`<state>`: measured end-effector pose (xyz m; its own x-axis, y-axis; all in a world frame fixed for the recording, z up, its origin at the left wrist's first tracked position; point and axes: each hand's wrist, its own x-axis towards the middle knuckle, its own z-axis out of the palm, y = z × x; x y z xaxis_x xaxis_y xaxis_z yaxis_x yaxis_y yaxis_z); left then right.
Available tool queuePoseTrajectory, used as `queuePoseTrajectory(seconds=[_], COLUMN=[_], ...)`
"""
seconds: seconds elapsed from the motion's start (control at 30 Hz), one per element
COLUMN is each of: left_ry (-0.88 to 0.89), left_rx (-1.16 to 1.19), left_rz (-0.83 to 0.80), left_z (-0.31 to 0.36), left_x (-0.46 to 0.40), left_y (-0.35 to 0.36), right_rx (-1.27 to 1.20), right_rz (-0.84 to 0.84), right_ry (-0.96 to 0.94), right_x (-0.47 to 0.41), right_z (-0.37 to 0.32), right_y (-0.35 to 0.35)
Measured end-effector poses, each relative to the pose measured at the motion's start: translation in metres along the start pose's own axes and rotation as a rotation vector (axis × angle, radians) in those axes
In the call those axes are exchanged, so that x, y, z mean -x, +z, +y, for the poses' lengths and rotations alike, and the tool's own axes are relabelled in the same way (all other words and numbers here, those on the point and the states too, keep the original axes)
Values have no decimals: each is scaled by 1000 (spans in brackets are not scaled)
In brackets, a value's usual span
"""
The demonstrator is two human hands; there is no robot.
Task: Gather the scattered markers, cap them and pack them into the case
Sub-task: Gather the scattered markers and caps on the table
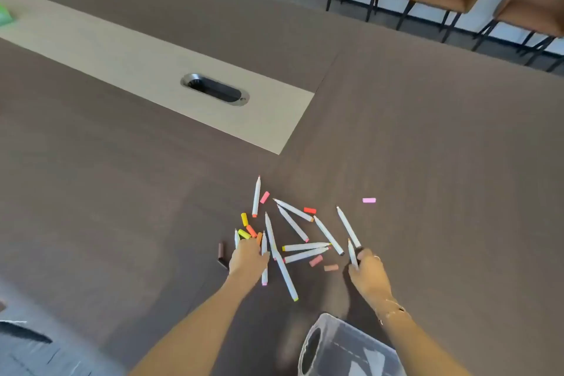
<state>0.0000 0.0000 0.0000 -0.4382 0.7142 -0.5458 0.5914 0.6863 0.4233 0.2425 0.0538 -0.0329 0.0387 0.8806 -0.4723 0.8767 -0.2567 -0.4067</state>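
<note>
Lying uncapped — white markers (293,223), coloured ends.

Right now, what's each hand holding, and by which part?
Right hand: a white marker, grip at its lower end. Left hand rests on the pile; a hold cannot be told.

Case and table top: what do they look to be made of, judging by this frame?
The case looks like translucent, frosted plastic: the dark table shows dimly through its walls, and it has a moulded oval handle cut-out. The table top looks like matt brown wood-grain laminate or veneer, with fine streaks and little glare; which of the two cannot be told. Its pale inset strip has a similar matt grain.
</note>
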Motion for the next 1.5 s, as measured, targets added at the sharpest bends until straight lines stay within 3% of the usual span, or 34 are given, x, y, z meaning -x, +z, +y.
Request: queuePoseTrajectory(seconds=[0.27,0.4,0.53,0.63,0.77,1.0,1.13,1.27,1.33,1.5], left_ry=[-88,-83,-68,-90,-155,-162,-185,-142,-148,-30], left_rx=[96,217,384,279,172,-62,6,-43,109,100], left_rz=[-50,-34,184,275,150,27,30,82,80,93], left_z=[8,2,-2,-16,-43,-43,-34,-27,-23,-10], left_x=[-9,-19,-25,-35,-36,-36,-32,-31,-31,-45], left_y=[20,22,-3,-17,-28,-16,-7,-10,-17,-28], right_rx=[62,-31,-50,37,103,56,-42,74,110,137], right_rz=[-12,129,186,110,56,197,38,-163,-190,-165], right_ry=[109,23,-60,-75,-15,-32,-144,-142,-125,-83], right_x=[2,-4,-37,-63,-76,-35,30,64,70,73], right_z=[-7,-15,-34,-46,-51,-67,-76,-83,-88,-94], right_y=[7,-9,-26,-26,-11,-12,11,52,69,85])
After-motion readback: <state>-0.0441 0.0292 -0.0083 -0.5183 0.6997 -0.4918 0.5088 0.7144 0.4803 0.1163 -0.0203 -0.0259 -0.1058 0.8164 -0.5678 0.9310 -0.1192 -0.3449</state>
